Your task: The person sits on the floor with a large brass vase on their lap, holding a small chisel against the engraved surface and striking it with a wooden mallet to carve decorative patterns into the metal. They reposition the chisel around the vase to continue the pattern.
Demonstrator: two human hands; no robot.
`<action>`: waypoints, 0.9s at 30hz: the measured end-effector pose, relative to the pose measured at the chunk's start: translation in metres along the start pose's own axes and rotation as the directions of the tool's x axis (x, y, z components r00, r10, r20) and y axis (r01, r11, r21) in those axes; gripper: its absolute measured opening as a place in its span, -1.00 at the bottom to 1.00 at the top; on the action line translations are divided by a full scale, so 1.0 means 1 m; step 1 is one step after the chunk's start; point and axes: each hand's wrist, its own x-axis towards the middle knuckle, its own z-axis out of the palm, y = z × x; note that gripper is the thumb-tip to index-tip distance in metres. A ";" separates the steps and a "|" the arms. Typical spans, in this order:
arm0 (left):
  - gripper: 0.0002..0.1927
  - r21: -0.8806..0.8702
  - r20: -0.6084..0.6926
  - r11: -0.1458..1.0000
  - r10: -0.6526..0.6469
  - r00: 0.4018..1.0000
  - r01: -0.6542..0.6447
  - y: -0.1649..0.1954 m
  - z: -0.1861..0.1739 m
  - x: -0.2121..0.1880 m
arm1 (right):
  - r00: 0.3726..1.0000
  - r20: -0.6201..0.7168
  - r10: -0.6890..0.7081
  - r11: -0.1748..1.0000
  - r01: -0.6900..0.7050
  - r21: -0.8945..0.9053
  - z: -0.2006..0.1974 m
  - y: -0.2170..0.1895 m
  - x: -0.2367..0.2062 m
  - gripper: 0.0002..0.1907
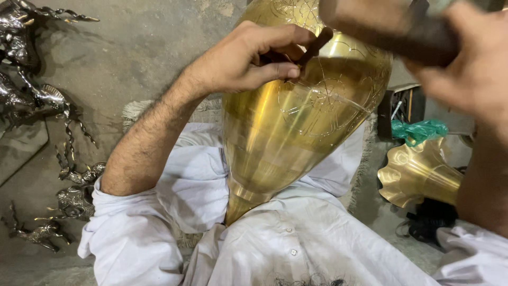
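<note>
A large shiny brass vase point(286, 132) with engraved floral lines rests on my lap, its narrow neck pointing down toward my white clothing. My left hand point(248, 58) is shut on a small dark chisel point(313, 46), whose tip touches the vase's upper body. My right hand point(471, 69), blurred at the upper right, grips a dark wooden hammer handle point(391, 26) raised above the chisel.
Several dark metal horse figurines point(69, 185) lie on the concrete floor at the left. A second brass piece with a fluted rim point(413, 175) lies at the right, a green plastic bag point(420, 130) above it.
</note>
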 end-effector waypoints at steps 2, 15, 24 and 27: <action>-0.53 -0.060 -0.025 0.997 -0.047 0.999 0.046 0.001 0.003 -0.004 | 0.989 -0.052 0.139 0.883 -0.100 0.458 0.012 0.006 0.008 -0.77; -0.55 -0.233 -0.168 0.964 -0.172 0.971 0.130 0.004 0.022 -0.018 | 0.992 -0.073 -0.100 0.951 0.117 0.286 0.007 0.018 0.047 -0.78; -0.53 -0.219 -0.236 0.954 -0.255 0.938 0.204 0.011 0.029 -0.024 | 0.995 -0.018 -0.097 0.967 0.099 0.236 -0.019 -0.007 0.062 -0.68; -0.50 -0.300 -0.257 0.933 -0.279 0.925 0.198 0.013 0.032 -0.023 | 0.984 0.030 0.176 0.809 -0.162 0.565 -0.026 -0.014 0.061 -0.69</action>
